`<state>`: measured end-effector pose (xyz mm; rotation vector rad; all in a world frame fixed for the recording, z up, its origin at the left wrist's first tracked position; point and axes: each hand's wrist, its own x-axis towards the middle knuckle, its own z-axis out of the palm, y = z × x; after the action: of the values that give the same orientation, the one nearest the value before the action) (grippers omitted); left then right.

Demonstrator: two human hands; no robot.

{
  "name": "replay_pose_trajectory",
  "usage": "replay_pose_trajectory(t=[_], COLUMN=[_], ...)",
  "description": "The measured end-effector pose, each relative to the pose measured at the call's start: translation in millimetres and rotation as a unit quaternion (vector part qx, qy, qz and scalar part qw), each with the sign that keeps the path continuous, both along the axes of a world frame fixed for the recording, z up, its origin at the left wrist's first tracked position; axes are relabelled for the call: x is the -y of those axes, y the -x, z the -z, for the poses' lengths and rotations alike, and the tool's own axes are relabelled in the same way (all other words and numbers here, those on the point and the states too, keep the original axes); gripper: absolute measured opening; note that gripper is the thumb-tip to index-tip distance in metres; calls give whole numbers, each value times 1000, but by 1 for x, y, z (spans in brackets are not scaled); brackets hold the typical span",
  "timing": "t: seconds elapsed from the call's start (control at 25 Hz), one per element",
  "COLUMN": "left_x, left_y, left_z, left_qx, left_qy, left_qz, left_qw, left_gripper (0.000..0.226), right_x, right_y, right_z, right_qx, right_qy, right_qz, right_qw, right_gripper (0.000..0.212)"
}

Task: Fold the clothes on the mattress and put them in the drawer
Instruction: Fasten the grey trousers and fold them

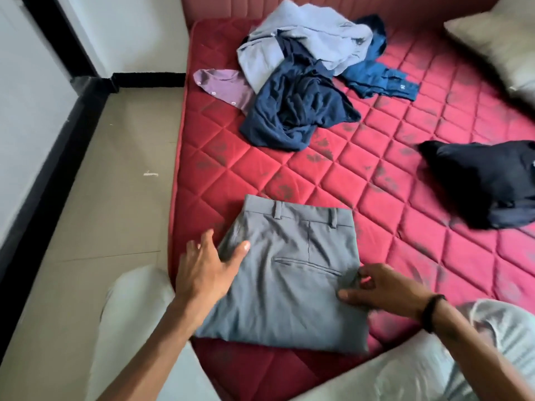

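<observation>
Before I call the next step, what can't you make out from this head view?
- Drawer: nowhere in the head view.
- Black garment: cut off by the right edge, kind unclear.
- Clothes pile: pieces overlap, count unclear.
- Right hand: fingers curl at the grey trousers' edge; grip unclear.
- Left hand: motion-blurred.

Folded grey trousers (pixel 286 273): smooth, matt woven cloth with a fine weave, stitched belt loops and a welt pocket. Red quilted mattress (pixel 362 169): slightly sheeny fabric, diamond-stitched, with a faded dark floral print. Far pile: pale blue-grey cloth garment (pixel 304 39), smooth and matt; navy cloth garment (pixel 292 111), soft, limp, knit-looking; mauve cloth piece (pixel 223 85) with small pale buttons. Right: black cloth garment (pixel 486 180), matt. Far right: beige cloth pillow (pixel 498 41). Left: beige tiled floor (pixel 115 183), smooth with a low gloss. Black wristband (pixel 432 312): matt, material unclear.
</observation>
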<state>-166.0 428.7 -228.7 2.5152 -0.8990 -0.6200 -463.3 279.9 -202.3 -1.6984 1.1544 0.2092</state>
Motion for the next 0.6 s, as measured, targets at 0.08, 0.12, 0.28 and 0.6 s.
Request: replay_pose_trajectory(t=[0.08,0.12,0.28,0.6], left_x=[-7,-6,4,77], left_y=[19,25,15,37], left_z=[-3,-5,-9,-101], left_qx=[-2,-1,-52,-326], left_qy=[-36,-38,-38,71], left_qz=[17,19,24,168], left_qw=[999,999,998,928], left_gripper=[93,92,77,76], right_x=[-16,-18,-18,6], right_y=[6,2,-26,24], right_z=[6,11,6,-33], right_qx=[78,114,222,335], right_qy=[25,28,-202,-265], right_qz=[116,181,319,367], right_qw=[990,976,899,826], right_gripper=[44,51,49,31])
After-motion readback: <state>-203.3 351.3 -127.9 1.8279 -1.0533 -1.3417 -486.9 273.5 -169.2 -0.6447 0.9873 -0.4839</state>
